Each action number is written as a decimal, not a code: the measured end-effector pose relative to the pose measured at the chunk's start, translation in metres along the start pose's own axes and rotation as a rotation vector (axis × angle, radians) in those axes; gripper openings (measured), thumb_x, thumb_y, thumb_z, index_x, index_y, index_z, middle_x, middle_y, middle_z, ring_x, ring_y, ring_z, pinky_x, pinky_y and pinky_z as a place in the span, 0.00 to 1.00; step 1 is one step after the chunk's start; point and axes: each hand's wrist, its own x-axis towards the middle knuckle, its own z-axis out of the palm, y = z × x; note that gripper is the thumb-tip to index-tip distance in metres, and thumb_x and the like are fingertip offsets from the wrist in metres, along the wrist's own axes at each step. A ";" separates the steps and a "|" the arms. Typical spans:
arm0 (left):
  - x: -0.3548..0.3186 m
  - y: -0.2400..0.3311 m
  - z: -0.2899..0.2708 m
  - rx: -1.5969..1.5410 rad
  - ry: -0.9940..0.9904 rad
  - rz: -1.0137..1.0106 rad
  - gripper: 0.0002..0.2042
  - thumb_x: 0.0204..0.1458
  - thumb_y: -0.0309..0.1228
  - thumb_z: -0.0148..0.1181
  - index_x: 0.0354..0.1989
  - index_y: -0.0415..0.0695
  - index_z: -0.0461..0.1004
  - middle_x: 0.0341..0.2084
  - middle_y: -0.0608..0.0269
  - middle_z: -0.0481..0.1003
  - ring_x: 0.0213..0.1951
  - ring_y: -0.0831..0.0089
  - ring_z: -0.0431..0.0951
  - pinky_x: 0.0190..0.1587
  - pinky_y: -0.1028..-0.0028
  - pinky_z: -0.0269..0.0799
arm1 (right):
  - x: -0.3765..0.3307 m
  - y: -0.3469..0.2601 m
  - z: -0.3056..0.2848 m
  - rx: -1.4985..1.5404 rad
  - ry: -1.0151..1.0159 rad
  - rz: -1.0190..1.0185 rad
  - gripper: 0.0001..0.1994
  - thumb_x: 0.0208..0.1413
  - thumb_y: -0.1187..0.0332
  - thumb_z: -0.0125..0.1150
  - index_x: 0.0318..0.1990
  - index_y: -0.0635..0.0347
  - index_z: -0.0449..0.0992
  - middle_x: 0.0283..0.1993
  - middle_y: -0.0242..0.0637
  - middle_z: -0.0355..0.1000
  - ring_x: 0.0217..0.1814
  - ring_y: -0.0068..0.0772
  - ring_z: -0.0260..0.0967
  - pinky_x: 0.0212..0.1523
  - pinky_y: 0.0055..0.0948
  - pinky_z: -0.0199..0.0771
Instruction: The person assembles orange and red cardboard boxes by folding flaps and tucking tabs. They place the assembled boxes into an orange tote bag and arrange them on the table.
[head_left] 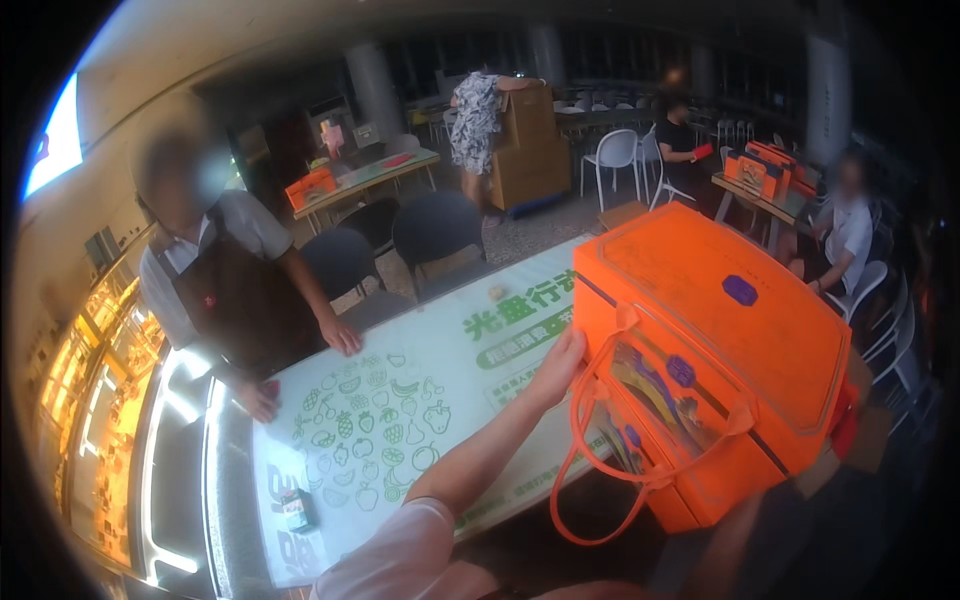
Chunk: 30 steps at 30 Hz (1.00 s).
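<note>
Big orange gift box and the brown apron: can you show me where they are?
Big orange gift box [708, 318]: head view, on its broad face.
Brown apron [238, 305]: head view, on its front.

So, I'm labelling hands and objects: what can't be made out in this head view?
All in the head view:
Right hand: hidden behind the orange gift box.
Left hand: exact grip lost against the box's edge.
Coloured shapes on the box's side: too blurred to tell print from contents.
Red item at the co-worker's hand: too small, partly covered.
Bright screen: cut off by the fisheye rim.
</note>
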 end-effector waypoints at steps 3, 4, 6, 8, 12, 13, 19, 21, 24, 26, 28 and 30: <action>-0.016 0.002 -0.004 0.079 -0.011 -0.057 0.25 0.70 0.42 0.40 0.69 0.40 0.57 0.63 0.59 0.65 0.63 0.71 0.64 0.63 0.70 0.60 | -0.021 0.009 -0.008 -0.061 0.035 0.018 0.34 0.67 0.44 0.45 0.71 0.59 0.55 0.69 0.40 0.61 0.70 0.39 0.59 0.66 0.41 0.65; -0.023 -0.002 -0.008 0.070 -0.018 -0.096 0.25 0.70 0.42 0.40 0.70 0.40 0.56 0.64 0.59 0.64 0.64 0.71 0.63 0.65 0.70 0.58 | -0.027 0.011 -0.012 -0.084 0.048 0.030 0.34 0.67 0.44 0.45 0.71 0.59 0.55 0.69 0.40 0.61 0.70 0.39 0.59 0.66 0.41 0.65; -0.034 0.010 -0.004 0.067 -0.031 -0.145 0.25 0.70 0.41 0.41 0.70 0.40 0.56 0.66 0.60 0.63 0.65 0.71 0.62 0.67 0.70 0.56 | -0.039 0.021 -0.019 -0.101 0.064 0.069 0.34 0.67 0.44 0.45 0.71 0.59 0.55 0.69 0.40 0.61 0.70 0.39 0.59 0.66 0.41 0.65; -0.041 0.021 0.002 0.055 -0.048 -0.109 0.26 0.70 0.42 0.40 0.70 0.40 0.56 0.64 0.60 0.65 0.63 0.72 0.64 0.66 0.70 0.57 | -0.052 0.023 -0.025 -0.132 0.083 0.076 0.34 0.67 0.44 0.45 0.71 0.59 0.55 0.69 0.40 0.61 0.70 0.39 0.60 0.66 0.41 0.65; -0.050 0.017 0.009 0.010 -0.116 -0.027 0.25 0.70 0.42 0.39 0.70 0.40 0.56 0.61 0.59 0.67 0.61 0.72 0.65 0.64 0.70 0.60 | -0.074 0.026 -0.035 -0.177 0.112 0.088 0.34 0.67 0.44 0.46 0.71 0.59 0.55 0.69 0.40 0.61 0.69 0.39 0.60 0.66 0.41 0.65; -0.050 0.016 0.011 -0.026 -0.142 -0.020 0.25 0.70 0.42 0.39 0.70 0.40 0.56 0.62 0.59 0.67 0.61 0.72 0.65 0.64 0.70 0.59 | -0.079 0.026 -0.038 -0.187 0.120 0.091 0.34 0.67 0.44 0.46 0.71 0.59 0.55 0.69 0.40 0.61 0.69 0.39 0.60 0.66 0.41 0.65; -0.058 0.017 0.024 0.043 -0.137 -0.046 0.25 0.69 0.42 0.45 0.68 0.39 0.59 0.62 0.60 0.67 0.63 0.72 0.64 0.66 0.70 0.58 | -0.106 0.028 -0.057 -0.234 0.163 0.108 0.34 0.67 0.44 0.46 0.71 0.59 0.55 0.69 0.40 0.61 0.69 0.39 0.60 0.65 0.41 0.65; -0.058 0.016 0.028 0.028 -0.160 -0.036 0.25 0.69 0.41 0.43 0.69 0.39 0.58 0.63 0.59 0.66 0.63 0.71 0.63 0.66 0.69 0.57 | -0.115 0.027 -0.064 -0.248 0.188 0.107 0.34 0.67 0.44 0.46 0.71 0.59 0.55 0.69 0.40 0.61 0.69 0.39 0.60 0.65 0.41 0.65; -0.061 0.013 0.033 0.020 -0.183 -0.042 0.25 0.70 0.41 0.42 0.69 0.39 0.57 0.63 0.59 0.66 0.64 0.71 0.62 0.67 0.69 0.56 | -0.128 0.027 -0.076 -0.264 0.219 0.112 0.34 0.67 0.45 0.46 0.70 0.60 0.55 0.68 0.40 0.61 0.69 0.39 0.60 0.65 0.41 0.65; -0.062 0.014 0.038 -0.003 -0.196 -0.050 0.25 0.70 0.41 0.42 0.69 0.39 0.57 0.63 0.59 0.65 0.64 0.71 0.62 0.67 0.69 0.56 | -0.136 0.026 -0.083 -0.276 0.239 0.114 0.34 0.67 0.45 0.46 0.70 0.60 0.55 0.68 0.40 0.61 0.69 0.39 0.60 0.65 0.41 0.65; -0.064 0.014 0.044 -0.048 -0.210 -0.064 0.25 0.70 0.41 0.42 0.69 0.39 0.57 0.63 0.60 0.66 0.64 0.72 0.63 0.66 0.69 0.57 | -0.144 0.025 -0.091 -0.284 0.262 0.117 0.34 0.67 0.45 0.46 0.70 0.60 0.55 0.68 0.40 0.61 0.69 0.39 0.60 0.65 0.41 0.66; -0.064 0.011 0.048 -0.057 -0.231 -0.050 0.25 0.70 0.40 0.42 0.69 0.39 0.57 0.63 0.60 0.66 0.64 0.72 0.63 0.66 0.69 0.57 | -0.151 0.025 -0.098 -0.297 0.283 0.122 0.33 0.67 0.45 0.46 0.70 0.60 0.55 0.68 0.40 0.62 0.69 0.39 0.60 0.65 0.41 0.66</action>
